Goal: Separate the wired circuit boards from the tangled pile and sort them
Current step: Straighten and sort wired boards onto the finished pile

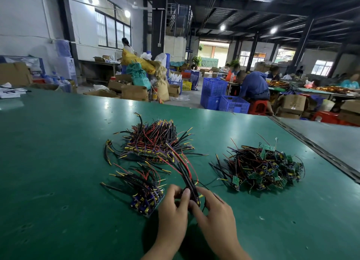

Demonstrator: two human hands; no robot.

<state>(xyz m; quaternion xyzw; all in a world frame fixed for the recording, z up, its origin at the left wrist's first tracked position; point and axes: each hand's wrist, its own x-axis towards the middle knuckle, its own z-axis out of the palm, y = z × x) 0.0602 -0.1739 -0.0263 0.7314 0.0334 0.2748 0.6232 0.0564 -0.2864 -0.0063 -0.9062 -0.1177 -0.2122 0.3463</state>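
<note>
Wired circuit boards, small green ones trailing red, black and purple leads with yellow tips, lie in heaps on all sides of the fingers. Between both hands sits a held bundle of these boards, its dark leads fanning up and away from the fingertips toward the far side of the table. The left hand grips the bundle's lower end, thumb and fingers curled round it. The right hand pinches the same end from the other side, its fingers curled round the wires, so both hands are closed on the bundle. The boards at the bundle's base are mostly hidden by the fingers.

Just left of the left hand's knuckles rests a near stack of boards set side by side, blue and yellow components up, leads spraying away to the left and beyond. Farther out, past the fingertips, a larger far stack lies likewise ordered, its wires bristling outward. Well to the right of the right hand's fingers sits the tangled pile, boards tilted every way among knotted wire. All rest on a dark green table mat. Beyond the table's far edge stand blue plastic crates and brown cardboard boxes
</note>
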